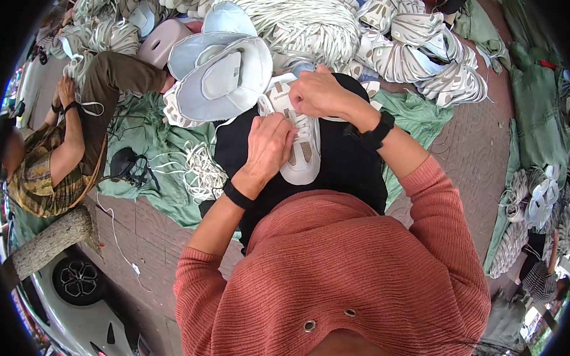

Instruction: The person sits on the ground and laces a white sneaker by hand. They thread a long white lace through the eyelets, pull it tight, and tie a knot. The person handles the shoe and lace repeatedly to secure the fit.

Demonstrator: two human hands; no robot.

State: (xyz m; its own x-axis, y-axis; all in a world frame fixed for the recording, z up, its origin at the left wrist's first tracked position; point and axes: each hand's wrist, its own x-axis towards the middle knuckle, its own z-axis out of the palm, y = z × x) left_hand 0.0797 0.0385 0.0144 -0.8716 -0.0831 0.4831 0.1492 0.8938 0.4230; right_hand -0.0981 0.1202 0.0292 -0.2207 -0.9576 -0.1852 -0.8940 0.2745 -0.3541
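A white and beige shoe upper point(302, 168) with brown mesh panels lies across my dark-clothed lap, its toe pointing at me. White laces point(308, 129) cross its front. My left hand point(268, 144) is closed on the upper's left side, its fingertips pinched by the lace rows. Over the collar end, my right hand point(318, 92) is also closed, fingers bent together; what they pinch is hidden from view. Just left of the upper stands a stack of nested shoe uppers point(222, 80) with pale blue-grey linings.
Bundled uppers point(430, 54) and a big heap of white laces point(298, 26) lie beyond my lap. A loose lace tangle point(204, 173) rests on green sheeting point(154, 191) at left. Another person point(57, 149) sits there, holding lace. A pink stool point(162, 43) stands behind; a car point(82, 303) is lower left.
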